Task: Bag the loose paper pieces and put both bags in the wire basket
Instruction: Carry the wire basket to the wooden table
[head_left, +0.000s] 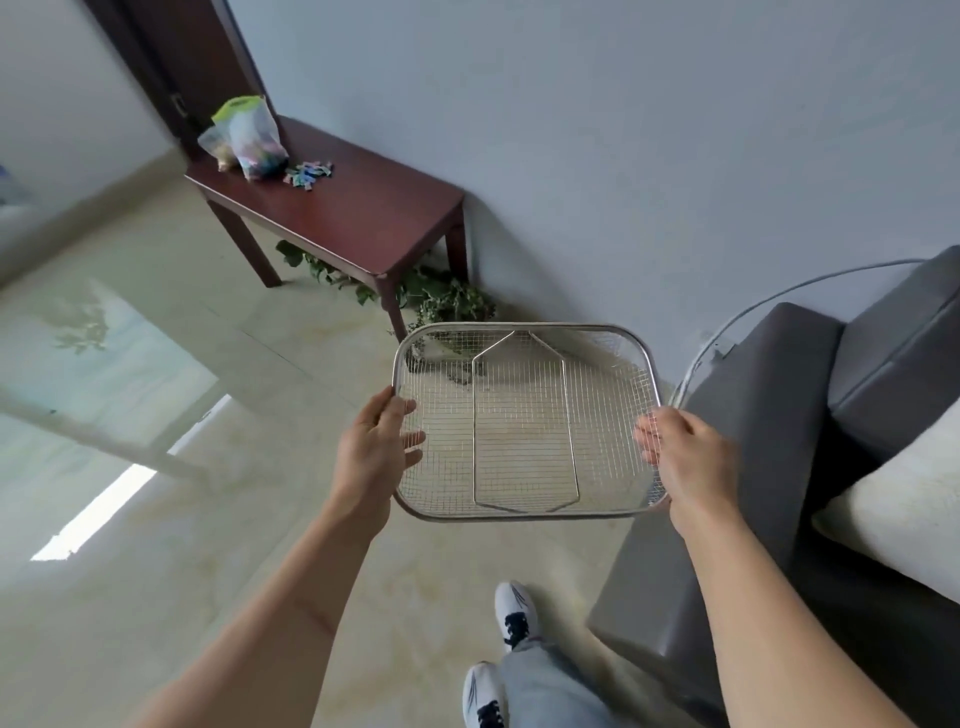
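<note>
I hold an empty silver wire basket (524, 327) in the air in front of me, over the floor. My left hand (376, 449) grips its left rim and my right hand (685, 457) grips its right rim. Far off, on a dark red wooden table (353, 218), stand two clear plastic bags: a larger one with a green top and colourful pieces inside (254, 137), and a smaller one (214, 143) to its left. A small pile of loose colourful paper pieces (307, 173) lies on the table just right of the bags.
The table stands against a pale wall, with green leafy plants (441, 296) on the floor beneath it. A grey sofa (810, 415) with a cream cushion (904, 509) is close on my right. A grey cable (737, 317) curves above it. Glossy tiled floor lies between me and the table.
</note>
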